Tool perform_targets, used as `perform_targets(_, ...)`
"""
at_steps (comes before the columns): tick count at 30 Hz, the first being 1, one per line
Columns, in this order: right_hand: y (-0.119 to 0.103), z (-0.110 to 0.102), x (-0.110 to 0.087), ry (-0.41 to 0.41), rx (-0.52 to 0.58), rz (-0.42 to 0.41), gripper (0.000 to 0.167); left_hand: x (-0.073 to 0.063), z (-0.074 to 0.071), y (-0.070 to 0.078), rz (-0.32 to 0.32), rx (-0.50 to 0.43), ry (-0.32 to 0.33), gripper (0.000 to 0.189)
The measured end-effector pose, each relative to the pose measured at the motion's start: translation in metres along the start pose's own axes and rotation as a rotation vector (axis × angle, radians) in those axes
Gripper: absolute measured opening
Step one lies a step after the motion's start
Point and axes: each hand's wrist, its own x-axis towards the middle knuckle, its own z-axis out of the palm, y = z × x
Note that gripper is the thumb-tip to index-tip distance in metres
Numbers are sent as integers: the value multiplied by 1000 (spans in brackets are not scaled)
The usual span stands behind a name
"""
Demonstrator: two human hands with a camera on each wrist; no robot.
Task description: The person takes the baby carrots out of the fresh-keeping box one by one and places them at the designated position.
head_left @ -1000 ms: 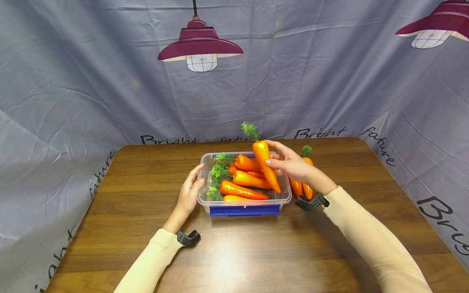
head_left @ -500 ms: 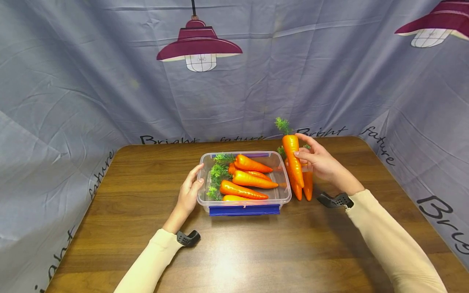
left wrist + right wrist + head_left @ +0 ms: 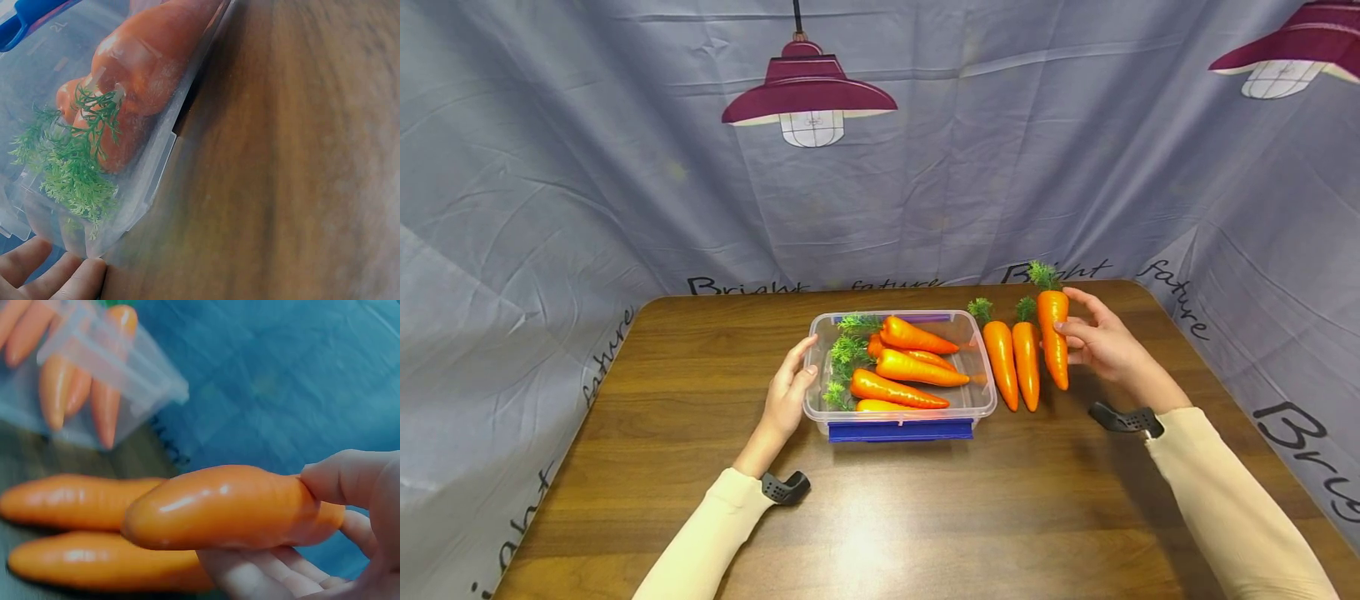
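Note:
My right hand [image 3: 1103, 343] pinches an orange carrot [image 3: 1053, 337] with a green leafy top, tip pointing toward me. In the right wrist view the thumb lies on one side of that carrot [image 3: 219, 506] and fingers on the other. Two more carrots [image 3: 1027, 367] lie side by side on the table, left of the held one. Several carrots [image 3: 917, 367] lie in a clear plastic container [image 3: 987, 407] with blue latches, their leafy tops to the left. My left hand [image 3: 785, 396] rests against the container's left side, fingertips [image 3: 84, 275] at its outer wall.
The container and loose carrots stand on a brown wooden table [image 3: 715, 350]. A grey-blue curtain [image 3: 1000, 167] printed with lamps and lettering hangs behind the table and at both sides. Black straps [image 3: 1123, 419] sit at both wrists.
My right hand has carried the carrot from over the container, past the two loose carrots, to their right side. My left hand has stayed at the container.

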Motion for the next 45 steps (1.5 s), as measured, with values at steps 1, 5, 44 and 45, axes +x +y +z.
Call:
perform_targets(1, 2, -3, -1, 18, -15, 9, 57, 0, 0, 0, 0, 4, 1, 49)
perform_targets(5, 8, -13, -4, 79, -81, 52, 55, 0, 0, 0, -8, 2, 5, 49)
perform_targets(44, 32, -9, 8, 222, -696, 215, 81, 0, 1, -2, 7, -19, 15, 48)
perform_targets(45, 32, -9, 8, 222, -699, 215, 80, 1, 1, -2, 5, -22, 16, 48)
